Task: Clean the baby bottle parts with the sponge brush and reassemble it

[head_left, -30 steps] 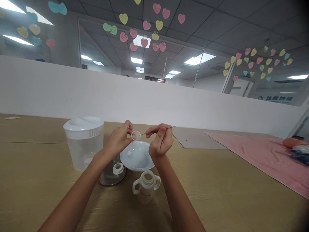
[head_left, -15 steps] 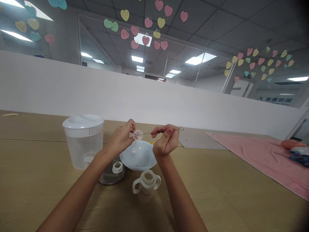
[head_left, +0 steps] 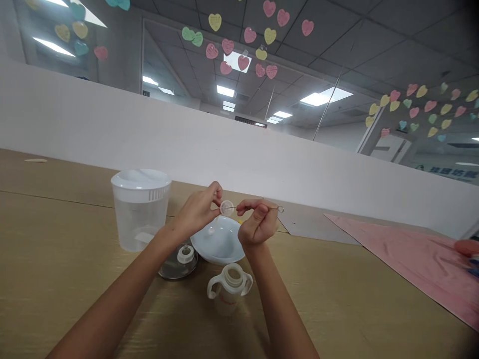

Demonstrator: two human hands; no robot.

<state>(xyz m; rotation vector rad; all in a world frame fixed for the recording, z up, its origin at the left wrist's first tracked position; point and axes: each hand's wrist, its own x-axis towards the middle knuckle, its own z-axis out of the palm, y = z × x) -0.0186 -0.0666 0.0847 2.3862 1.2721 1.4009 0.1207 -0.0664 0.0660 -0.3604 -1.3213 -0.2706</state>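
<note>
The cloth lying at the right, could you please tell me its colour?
The cloth is pink, seen in the head view.

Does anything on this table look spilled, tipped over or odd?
Nothing really stands out: the open bottle and the tub stand upright, and no spill shows around the bowl. The pink cloth is only slightly wrinkled.

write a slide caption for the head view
Left hand holds a small translucent round piece, right hand a thin looped wire tool pointed at it; white bowl and two-handled bottle below.
</note>
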